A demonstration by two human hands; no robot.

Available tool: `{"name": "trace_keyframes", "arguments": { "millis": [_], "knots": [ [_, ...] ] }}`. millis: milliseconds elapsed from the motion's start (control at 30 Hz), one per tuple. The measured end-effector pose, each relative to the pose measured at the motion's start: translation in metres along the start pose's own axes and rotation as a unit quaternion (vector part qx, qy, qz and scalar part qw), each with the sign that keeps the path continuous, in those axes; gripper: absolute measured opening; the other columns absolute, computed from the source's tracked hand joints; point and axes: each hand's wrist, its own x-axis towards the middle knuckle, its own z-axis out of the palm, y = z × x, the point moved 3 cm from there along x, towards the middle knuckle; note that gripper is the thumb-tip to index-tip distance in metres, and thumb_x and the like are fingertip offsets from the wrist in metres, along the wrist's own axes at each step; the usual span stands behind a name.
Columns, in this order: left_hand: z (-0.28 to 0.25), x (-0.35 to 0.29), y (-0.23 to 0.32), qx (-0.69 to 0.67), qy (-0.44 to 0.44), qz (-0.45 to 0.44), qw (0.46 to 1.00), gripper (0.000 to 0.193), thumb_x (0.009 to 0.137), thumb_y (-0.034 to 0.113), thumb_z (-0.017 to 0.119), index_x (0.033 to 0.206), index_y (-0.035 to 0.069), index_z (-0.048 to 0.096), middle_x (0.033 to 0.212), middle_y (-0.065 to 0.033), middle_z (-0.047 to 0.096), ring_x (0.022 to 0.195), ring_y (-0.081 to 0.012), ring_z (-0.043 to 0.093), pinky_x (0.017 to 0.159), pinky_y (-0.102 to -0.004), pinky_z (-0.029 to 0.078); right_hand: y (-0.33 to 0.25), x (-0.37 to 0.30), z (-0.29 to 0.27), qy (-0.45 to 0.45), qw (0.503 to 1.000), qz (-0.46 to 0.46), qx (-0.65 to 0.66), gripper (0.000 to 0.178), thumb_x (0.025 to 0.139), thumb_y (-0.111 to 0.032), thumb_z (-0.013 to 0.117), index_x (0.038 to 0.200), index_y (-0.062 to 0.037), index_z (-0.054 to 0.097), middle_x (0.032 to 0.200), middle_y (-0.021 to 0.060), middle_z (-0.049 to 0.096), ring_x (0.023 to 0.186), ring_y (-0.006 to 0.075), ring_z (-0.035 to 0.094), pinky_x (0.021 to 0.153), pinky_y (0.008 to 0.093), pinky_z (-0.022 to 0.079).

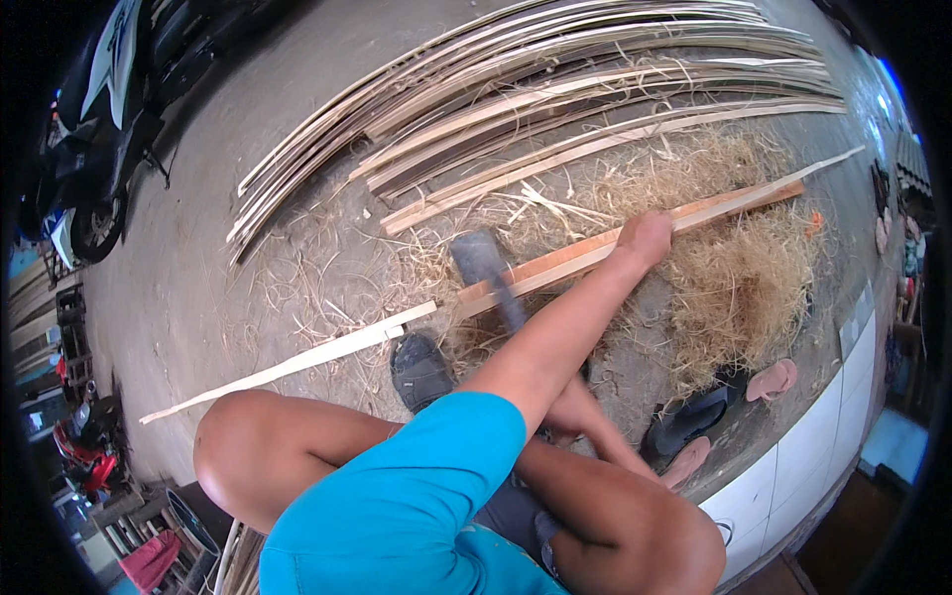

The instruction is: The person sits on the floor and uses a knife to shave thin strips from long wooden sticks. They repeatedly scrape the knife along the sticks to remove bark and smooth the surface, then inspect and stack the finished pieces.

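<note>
My left hand (pixel 647 240), at the end of the arm in the blue sleeve, is closed around a long pale bamboo-like strip (pixel 739 203). The strip lies along a reddish-brown board (pixel 585 248). My right hand (pixel 570 412) is partly hidden under my left forearm. From it a long-handled tool with a broad grey head (pixel 476 256) appears to reach up past the board's near-left end; motion blurs it, so its exact kind is unclear. Another pale strip (pixel 297 367) lies to the left, its inner end by a dark shoe (pixel 421 372).
Rows of long strips (pixel 555 79) cover the far floor. Curly shavings (pixel 739 307) heap up at the right, with slippers (pixel 772 380) beside them. White tiles (pixel 793 466) edge the lower right. A parked motorbike (pixel 99 139) stands at the far left.
</note>
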Motion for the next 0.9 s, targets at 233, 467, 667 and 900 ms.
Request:
{"name": "trace_keyframes", "arguments": {
  "millis": [233, 467, 667, 900],
  "knots": [
    [-0.006, 0.002, -0.004, 0.013, -0.029, 0.0, 0.999, 0.02, 0.084, 0.01, 0.057, 0.094, 0.003, 0.073, 0.101, -0.022, 0.07, 0.096, -0.0389, 0.068, 0.087, -0.0463, 0.054, -0.016, -0.008, 0.027, -0.125, 0.99, -0.044, -0.046, 0.034, 0.094, -0.019, 0.058, 0.119, 0.0033, 0.058, 0.088, 0.0122, 0.068, 0.072, 0.02, 0.066, 0.06, 0.0346, 0.055],
    [-0.014, 0.0, -0.007, -0.017, -0.031, -0.007, 0.999, 0.021, 0.086, 0.014, 0.058, 0.096, 0.002, 0.073, 0.1, -0.0221, 0.07, 0.097, -0.0387, 0.068, 0.088, -0.0473, 0.054, 0.016, 0.01, 0.025, -0.054, 0.994, -0.031, 0.086, 0.051, 0.088, -0.021, 0.067, 0.129, 0.0059, 0.052, 0.094, 0.0152, 0.069, 0.075, 0.023, 0.068, 0.062, 0.038, 0.055],
    [-0.025, -0.004, -0.006, -0.01, -0.025, -0.035, 0.999, 0.024, 0.089, 0.019, 0.056, 0.097, 0.004, 0.073, 0.102, -0.0229, 0.07, 0.099, -0.039, 0.068, 0.089, -0.0481, 0.053, -0.019, -0.019, 0.046, -0.136, 0.989, -0.023, -0.053, 0.031, 0.1, -0.02, 0.05, 0.118, 0.0055, 0.054, 0.085, 0.0109, 0.067, 0.062, 0.0161, 0.063, 0.056, 0.0316, 0.052],
    [-0.022, -0.005, -0.011, -0.007, -0.045, -0.018, 0.999, 0.025, 0.091, 0.021, 0.052, 0.098, 0.006, 0.072, 0.103, -0.023, 0.069, 0.097, -0.0423, 0.066, 0.086, -0.0503, 0.052, -0.054, -0.044, 0.072, -0.21, 0.962, -0.024, -0.175, 0.031, 0.099, -0.019, 0.055, 0.12, 0.0037, 0.058, 0.1, 0.0175, 0.07, 0.077, 0.0191, 0.067, 0.067, 0.0321, 0.055]
  ]
}}
